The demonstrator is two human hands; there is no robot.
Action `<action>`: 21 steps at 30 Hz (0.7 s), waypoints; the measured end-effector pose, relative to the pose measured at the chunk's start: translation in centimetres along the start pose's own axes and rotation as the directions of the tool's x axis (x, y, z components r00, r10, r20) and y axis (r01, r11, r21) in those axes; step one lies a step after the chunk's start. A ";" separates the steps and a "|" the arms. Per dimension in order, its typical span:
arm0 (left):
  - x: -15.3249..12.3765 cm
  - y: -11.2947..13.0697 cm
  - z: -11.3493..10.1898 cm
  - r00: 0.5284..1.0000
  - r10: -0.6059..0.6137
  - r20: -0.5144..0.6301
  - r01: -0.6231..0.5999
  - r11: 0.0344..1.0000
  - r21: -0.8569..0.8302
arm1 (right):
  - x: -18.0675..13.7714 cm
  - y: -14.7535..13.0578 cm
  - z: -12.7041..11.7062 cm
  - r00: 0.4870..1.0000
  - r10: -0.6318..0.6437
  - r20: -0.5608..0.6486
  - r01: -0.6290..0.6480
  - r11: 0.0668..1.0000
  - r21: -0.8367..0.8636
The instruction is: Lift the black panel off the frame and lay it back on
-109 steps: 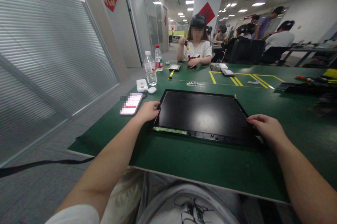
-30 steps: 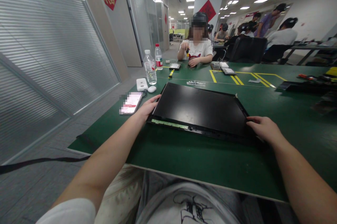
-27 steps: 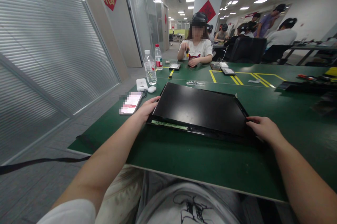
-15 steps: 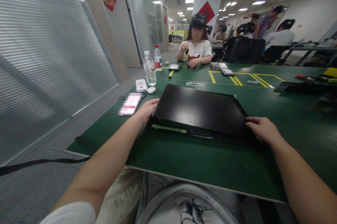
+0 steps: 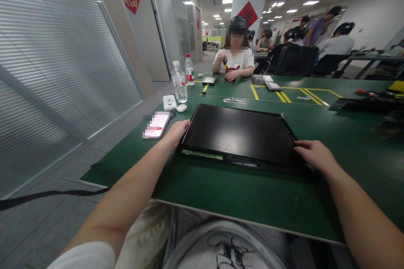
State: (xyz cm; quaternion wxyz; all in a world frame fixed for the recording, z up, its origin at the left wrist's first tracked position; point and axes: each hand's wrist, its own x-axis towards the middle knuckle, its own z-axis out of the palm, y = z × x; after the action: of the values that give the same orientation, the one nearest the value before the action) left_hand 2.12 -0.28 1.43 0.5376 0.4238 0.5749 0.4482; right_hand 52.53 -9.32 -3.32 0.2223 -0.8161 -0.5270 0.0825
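A black LCD screen panel lies face up in its dark frame on the green table, low over the tabletop. A green circuit board strip shows along the front left edge of the frame. At the panel's left side, my left hand grips the edge, its fingertips partly hidden behind it. My right hand is closed on the right edge, thumb and fingers at the border. Whether each hand holds the panel alone or the frame too, I cannot tell.
Left of the panel are a phone, a white power bank, a small white case and two bottles. Across the green table a person holds a screwdriver. Hard drives and dark parts lie farther off.
The panel's far and left side has come down, and the gap between the panel and its frame has narrowed. Both hands stay at the side edges.
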 end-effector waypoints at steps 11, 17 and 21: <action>-0.2 -0.7 -0.4 0.970 0.233 0.069 -0.229 0.783 0.579 | 0.6 1.2 1.0 0.999 -0.028 -0.040 0.027 0.999 -0.033; 0.2 -0.9 -0.6 0.965 0.247 0.093 -0.251 0.746 0.617 | 0.8 1.4 0.9 0.998 -0.041 -0.043 0.041 0.999 0.006; 0.5 -1.1 -0.9 0.949 0.291 0.124 -0.307 0.749 0.588 | 0.6 1.0 0.8 0.999 -0.021 -0.045 0.022 0.999 0.033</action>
State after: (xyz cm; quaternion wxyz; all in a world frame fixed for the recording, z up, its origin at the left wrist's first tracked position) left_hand 1.21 -0.16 0.27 0.3041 0.6638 0.6049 0.3178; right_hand 53.31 -8.87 -4.39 0.2486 -0.8082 -0.5291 0.0708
